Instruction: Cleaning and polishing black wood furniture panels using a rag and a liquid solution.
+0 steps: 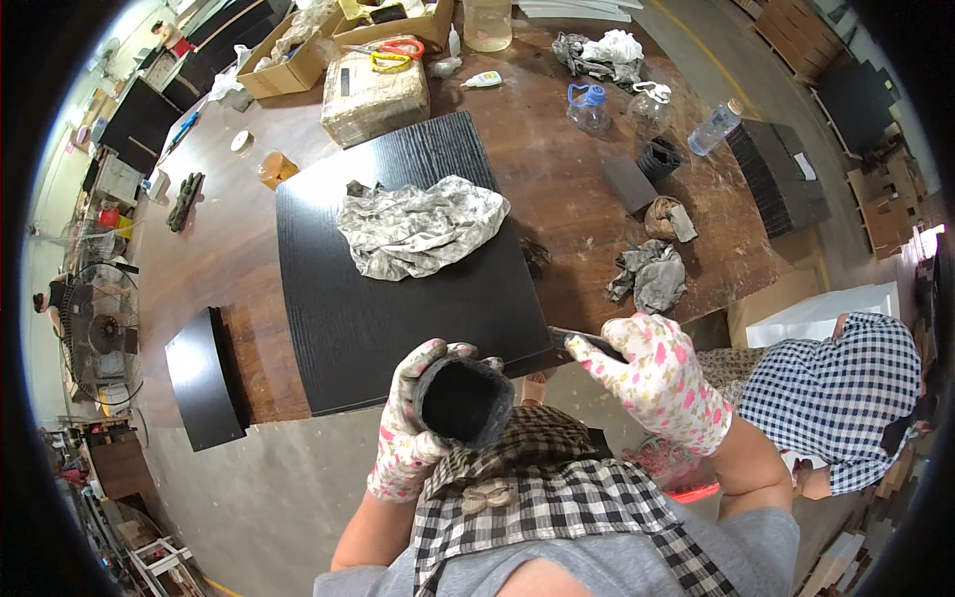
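My left hand, in a floral glove, is wrapped round a small dark cup whose inside is black. It is at the near edge of a black wood-grain board lying on the table. In a matching glove, my right hand grips a thin dark flat-bladed tool that looks like a scraper. The blade points left, beside the board's near right corner; whether it touches cannot be made out. On the board's far half lies a crumpled grey-and-white cloth.
A smaller black panel overhangs the table's left edge. At the right are a crumpled rag, a dark cup and plastic bottles. Scissors lie on a wrapped package at the back. Another person is close at right.
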### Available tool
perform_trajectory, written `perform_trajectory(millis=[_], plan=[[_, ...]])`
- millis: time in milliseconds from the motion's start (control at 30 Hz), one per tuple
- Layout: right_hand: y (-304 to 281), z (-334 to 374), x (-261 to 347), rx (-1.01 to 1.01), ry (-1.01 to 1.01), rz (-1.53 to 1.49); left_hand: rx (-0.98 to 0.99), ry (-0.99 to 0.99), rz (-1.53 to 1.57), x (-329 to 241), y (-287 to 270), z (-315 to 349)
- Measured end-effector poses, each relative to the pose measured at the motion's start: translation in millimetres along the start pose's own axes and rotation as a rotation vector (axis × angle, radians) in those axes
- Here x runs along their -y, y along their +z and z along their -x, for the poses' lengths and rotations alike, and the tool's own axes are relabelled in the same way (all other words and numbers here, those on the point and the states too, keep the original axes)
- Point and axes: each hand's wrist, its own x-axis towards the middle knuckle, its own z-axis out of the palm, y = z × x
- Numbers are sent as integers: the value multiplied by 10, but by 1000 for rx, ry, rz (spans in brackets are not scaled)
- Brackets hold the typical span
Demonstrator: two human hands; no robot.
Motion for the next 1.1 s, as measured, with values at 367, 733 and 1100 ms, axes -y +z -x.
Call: perform_trajectory(millis=[367,733,1100], plan=[[-24,84,-122,-72,61,7,75,-96,30,-43,24,52],[368,-295,504,-248,173,-570,218,-30,17,-515,-526,518],[1170,-1231,1538,-386,383,-535,165,69,48,-1553,-2001,39]])
